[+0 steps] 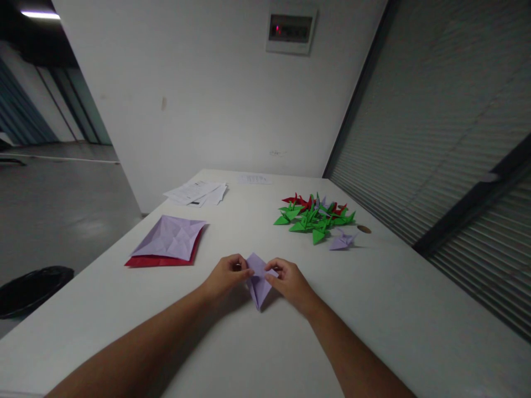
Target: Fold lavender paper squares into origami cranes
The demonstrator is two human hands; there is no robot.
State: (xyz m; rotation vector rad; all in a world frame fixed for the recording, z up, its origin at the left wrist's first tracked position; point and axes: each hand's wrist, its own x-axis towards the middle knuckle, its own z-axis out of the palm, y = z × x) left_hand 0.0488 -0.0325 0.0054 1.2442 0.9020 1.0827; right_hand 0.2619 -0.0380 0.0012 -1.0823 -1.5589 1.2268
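Note:
A partly folded sheet of lilac origami paper [259, 282] sits between my hands over the white table, its narrow point towards me. My left hand [230, 274] pinches its left edge between thumb and fingers. On the opposite side, my right hand [289, 280] is closed on the right edge, thumb and fingertips at a flap. Further right lies a finished lilac paper crane [343, 240], apart from both hands. Behind it is a cluster of several folded cranes, mostly green [307, 221], with red ones [305, 202] towards the back.
Creased lilac paper [168, 236] lies over red paper [160, 261] on the left of the table [232, 354]. Printed sheets [197, 192] rest farther back. A small brown disc [364, 229] is near the right edge. A black-lined bin [35, 290] stands on the floor at left.

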